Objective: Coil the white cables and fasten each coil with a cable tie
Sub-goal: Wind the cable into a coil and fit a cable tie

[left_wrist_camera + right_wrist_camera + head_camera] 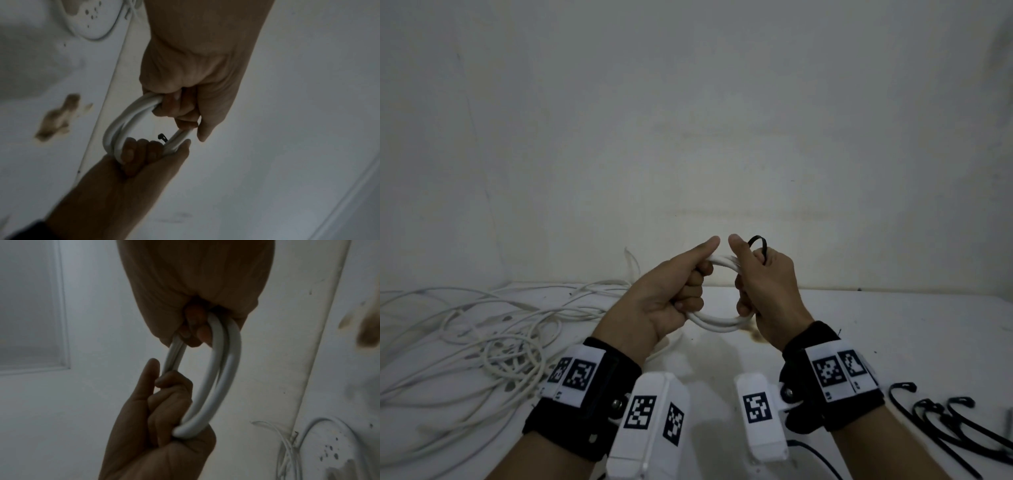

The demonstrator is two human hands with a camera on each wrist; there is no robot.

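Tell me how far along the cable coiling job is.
Done: no tied coil shows in any view. In hand: one white cable coil, gripped by the left hand and right hand; a black cable tie loops above the right hand, not visibly fastened. Left: the loose white cables and spare cable ties on the table.

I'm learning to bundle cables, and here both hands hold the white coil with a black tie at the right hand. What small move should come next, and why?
Probably wrap the black cable tie around the strands. The left hand and right hand both grip the white coil above the table, so it holds its shape, but the tie only arches over the right hand's fingers, not yet around the coil.
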